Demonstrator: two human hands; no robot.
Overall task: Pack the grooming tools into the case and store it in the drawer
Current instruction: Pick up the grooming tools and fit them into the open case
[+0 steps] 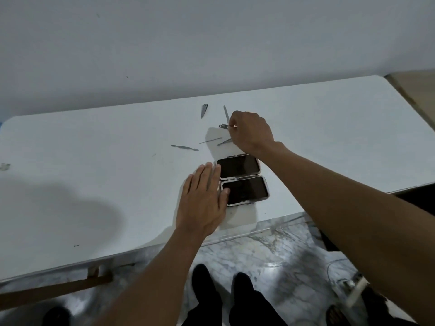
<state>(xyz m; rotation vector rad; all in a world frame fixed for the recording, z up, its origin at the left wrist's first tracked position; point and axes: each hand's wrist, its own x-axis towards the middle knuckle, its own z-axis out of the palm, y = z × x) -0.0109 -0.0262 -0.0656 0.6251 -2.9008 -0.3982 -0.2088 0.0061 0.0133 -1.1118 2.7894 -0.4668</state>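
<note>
An open metal case (242, 180) with two dark-lined halves lies near the front edge of the white table (94, 175). My left hand (202, 201) rests flat beside the case's left edge, fingers straight, the thumb touching the near half. Beyond the case my right hand (251, 132) pinches a small metal nail clipper (223, 126) on the table. Loose steel grooming tools lie around it: a wide clipper (204, 111), a thin file (226, 113), a flat pusher (184, 148), a slim pick (210, 140) and another tool (224, 141) partly under my right hand.
A white wall rises behind the table. The table's front edge runs diagonally, with marble floor (270, 255) and my dark-clad legs (226, 300) below it. A wooden brace (54, 288) sits under the table at left. Cables and a white object (355, 290) lie on the floor at right.
</note>
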